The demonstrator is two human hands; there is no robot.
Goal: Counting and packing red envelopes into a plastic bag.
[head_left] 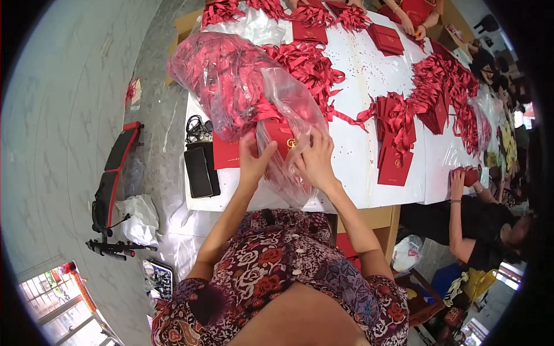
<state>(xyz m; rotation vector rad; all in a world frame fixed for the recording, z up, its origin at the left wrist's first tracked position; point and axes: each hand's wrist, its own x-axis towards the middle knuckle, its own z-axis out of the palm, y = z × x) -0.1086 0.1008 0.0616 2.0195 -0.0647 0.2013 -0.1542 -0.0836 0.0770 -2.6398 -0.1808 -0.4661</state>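
Note:
A large clear plastic bag point(288, 98) full of red ribbon-handled pieces lies on the white table in front of me. Its loose mouth hangs toward the near edge. My right hand point(316, 158) pinches the film at this mouth. My left hand point(254, 161) rests at the other side of the opening, its thumb and fingers apart. Between the hands, a red paper gift bag point(281, 138) with a gold emblem shows partly through the film. Another flat red paper bag point(226, 154) lies left of my left hand, partly hidden by the plastic.
A black phone point(199, 173) and coiled cable point(197, 128) lie at the table's left edge. Stacked red bags with ribbons point(395, 138) stand to the right. Other people's hands point(407, 24) are at the far side. A person in black point(479, 219) sits at right.

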